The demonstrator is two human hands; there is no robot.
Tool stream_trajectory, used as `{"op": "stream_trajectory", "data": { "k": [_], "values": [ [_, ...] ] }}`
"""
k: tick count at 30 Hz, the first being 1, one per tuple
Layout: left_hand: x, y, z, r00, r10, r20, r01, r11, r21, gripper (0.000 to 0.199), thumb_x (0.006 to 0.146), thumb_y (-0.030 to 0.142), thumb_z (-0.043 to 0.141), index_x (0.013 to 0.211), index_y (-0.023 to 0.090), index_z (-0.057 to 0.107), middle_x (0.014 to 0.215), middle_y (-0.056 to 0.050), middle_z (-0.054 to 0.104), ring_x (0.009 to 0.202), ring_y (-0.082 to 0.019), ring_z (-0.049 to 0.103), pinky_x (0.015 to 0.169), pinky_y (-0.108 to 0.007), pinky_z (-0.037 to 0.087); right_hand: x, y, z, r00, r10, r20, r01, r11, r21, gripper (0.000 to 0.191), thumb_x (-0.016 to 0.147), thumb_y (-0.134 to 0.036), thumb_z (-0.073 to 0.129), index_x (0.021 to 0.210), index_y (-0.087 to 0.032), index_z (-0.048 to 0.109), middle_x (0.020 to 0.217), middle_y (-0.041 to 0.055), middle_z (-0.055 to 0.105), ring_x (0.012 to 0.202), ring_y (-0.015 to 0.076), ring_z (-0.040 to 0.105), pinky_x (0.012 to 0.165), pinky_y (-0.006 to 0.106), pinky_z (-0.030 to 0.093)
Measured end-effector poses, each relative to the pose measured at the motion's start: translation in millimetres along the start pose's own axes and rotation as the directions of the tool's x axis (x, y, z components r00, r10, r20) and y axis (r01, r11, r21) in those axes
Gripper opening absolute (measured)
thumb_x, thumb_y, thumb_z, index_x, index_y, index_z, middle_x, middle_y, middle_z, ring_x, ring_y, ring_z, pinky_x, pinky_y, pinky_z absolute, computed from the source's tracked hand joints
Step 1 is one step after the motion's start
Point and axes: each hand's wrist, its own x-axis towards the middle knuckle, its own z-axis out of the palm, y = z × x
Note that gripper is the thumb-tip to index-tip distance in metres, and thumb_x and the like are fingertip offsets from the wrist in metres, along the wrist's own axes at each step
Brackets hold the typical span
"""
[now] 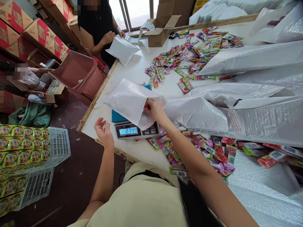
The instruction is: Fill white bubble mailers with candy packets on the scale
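Note:
A white bubble mailer (126,99) lies on a digital scale (129,134) with a blue platform (118,117) and a lit display. My right hand (155,110) is closed at the mailer's open mouth, pinching its edge; some fingertips are hidden inside. To the left of the scale, my left hand (103,130) hangs in the air with loosely curled fingers, apart from one another, and nothing in it. Small colourful snack packets (171,151) lie on the table just right of the scale, beneath and beside my right forearm.
Filled bubble mailers (196,113) lie across the right of the white table (127,74). More packets (180,58) are heaped behind, near an open cardboard box (155,37). A co-worker (94,34) across the corner holds another mailer (124,50). Crates (60,145) stand on the floor at left.

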Motion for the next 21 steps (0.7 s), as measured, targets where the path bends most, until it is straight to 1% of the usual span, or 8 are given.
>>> {"op": "stream_trajectory", "data": {
  "k": [2, 5, 9, 11, 13, 15, 17, 21],
  "values": [
    [-1, 1, 6.4, 1.000, 0.008, 0.023, -0.008, 1.000, -0.003, 0.038, 0.091, 0.035, 0.065, 0.125, 0.023, 0.054, 0.136, -0.012, 0.058, 0.114, -0.018, 0.061, 0.090, -0.028, 0.053, -29, 1, -14, 0.999, 0.011, -0.035, -0.010, 0.999, 0.044, 0.008, 0.071, -0.014, 0.054, 0.076, -0.020, 0.058, 0.081, 0.0065, 0.065, 0.077, 0.0202, 0.058, 0.075, 0.033, 0.043],
    [-2, 4, 13.9, 0.998, 0.031, 0.049, -0.031, 0.999, 0.008, 0.037, 0.093, 0.036, 0.064, 0.126, 0.023, 0.054, 0.135, -0.012, 0.059, 0.114, -0.018, 0.062, 0.095, -0.030, 0.052, -69, -5, -40, 0.992, 0.055, -0.116, -0.039, 0.989, 0.140, 0.002, 0.071, -0.020, 0.056, 0.071, -0.021, 0.054, 0.073, 0.0022, 0.061, 0.067, 0.0155, 0.054, 0.068, 0.030, 0.041],
    [-4, 6, 15.3, 0.998, 0.041, 0.043, -0.041, 0.999, -0.009, 0.037, 0.092, 0.035, 0.064, 0.125, 0.022, 0.054, 0.135, -0.013, 0.059, 0.113, -0.017, 0.063, 0.096, -0.030, 0.052, -116, -16, -81, 0.975, 0.122, -0.187, -0.078, 0.971, 0.225, 0.007, 0.073, -0.027, 0.062, 0.073, -0.021, 0.059, 0.072, 0.0010, 0.065, 0.064, 0.0132, 0.056, 0.064, 0.028, 0.043],
    [-5, 5, 12.8, 0.999, 0.040, 0.032, -0.040, 0.999, -0.014, 0.037, 0.091, 0.034, 0.064, 0.125, 0.022, 0.054, 0.135, -0.012, 0.059, 0.113, -0.017, 0.063, 0.095, -0.030, 0.053, -141, -17, -102, 0.961, 0.193, -0.198, -0.134, 0.951, 0.277, 0.011, 0.071, -0.030, 0.066, 0.074, -0.021, 0.063, 0.073, 0.0016, 0.067, 0.063, 0.0137, 0.059, 0.062, 0.027, 0.045],
    [-5, 3, 9.8, 0.999, 0.041, 0.024, -0.041, 0.999, 0.000, 0.037, 0.091, 0.033, 0.064, 0.125, 0.023, 0.054, 0.135, -0.012, 0.059, 0.113, -0.017, 0.063, 0.095, -0.030, 0.053, -166, -13, -120, 0.935, 0.285, -0.211, -0.210, 0.924, 0.318, 0.013, 0.069, -0.032, 0.071, 0.075, -0.021, 0.066, 0.073, 0.0027, 0.069, 0.062, 0.0146, 0.061, 0.059, 0.027, 0.047],
    [-5, 2, 7.9, 0.999, 0.042, 0.012, -0.042, 0.999, 0.008, 0.036, 0.091, 0.032, 0.064, 0.124, 0.023, 0.054, 0.135, -0.012, 0.060, 0.112, -0.017, 0.063, 0.094, -0.030, 0.053, -190, -6, -134, 0.901, 0.358, -0.246, -0.270, 0.905, 0.330, 0.015, 0.066, -0.034, 0.074, 0.075, -0.022, 0.068, 0.074, 0.0037, 0.071, 0.062, 0.0160, 0.063, 0.057, 0.028, 0.048],
    [-5, 3, 8.1, 0.999, 0.043, 0.008, -0.043, 0.999, 0.001, 0.036, 0.091, 0.032, 0.065, 0.124, 0.022, 0.055, 0.135, -0.012, 0.059, 0.112, -0.017, 0.062, 0.093, -0.030, 0.053, -210, 0, -144, 0.876, 0.398, -0.273, -0.313, 0.899, 0.308, 0.017, 0.063, -0.036, 0.076, 0.074, -0.025, 0.069, 0.076, 0.0046, 0.072, 0.061, 0.0174, 0.064, 0.055, 0.031, 0.050],
    [-8, 9, 13.4, 0.999, 0.038, 0.029, -0.039, 0.999, 0.010, 0.037, 0.091, 0.033, 0.065, 0.125, 0.023, 0.055, 0.136, -0.012, 0.059, 0.114, -0.018, 0.062, 0.092, -0.029, 0.053, -240, 7, -159, 0.857, 0.420, -0.298, -0.365, 0.904, 0.223, 0.016, 0.062, -0.043, 0.076, 0.071, -0.030, 0.071, 0.075, 0.0057, 0.072, 0.059, 0.0209, 0.064, 0.050, 0.035, 0.053]
  ]
}}
